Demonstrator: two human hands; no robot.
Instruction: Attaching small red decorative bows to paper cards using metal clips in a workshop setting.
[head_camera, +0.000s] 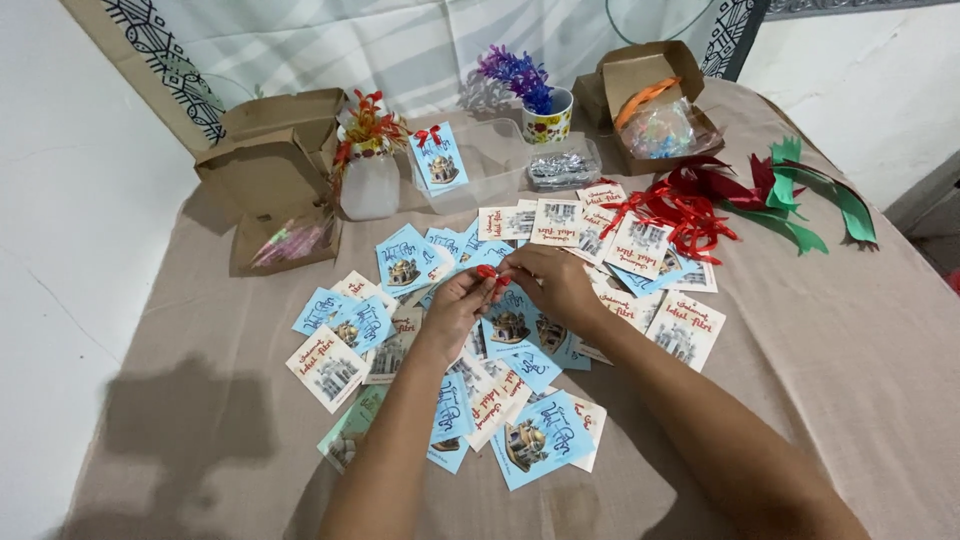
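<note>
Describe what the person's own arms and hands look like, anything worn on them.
Both forearms come up from the bottom edge, bare as far as the picture shows: no sleeves, no gloves. The left hand and right hand show no watch, bracelet or ring from this view, though the fingers are small and partly hidden. No markings can be made out.

There is a single view, from a camera on the person's head. It looks steeply down and forward across the beige cloth-covered counter (830, 340) from its near edge toward the far wall. It sits close, within arm's reach. Both forearms enter from the bottom edge. The counter fills most of the frame, with white walls at left and right.
</note>
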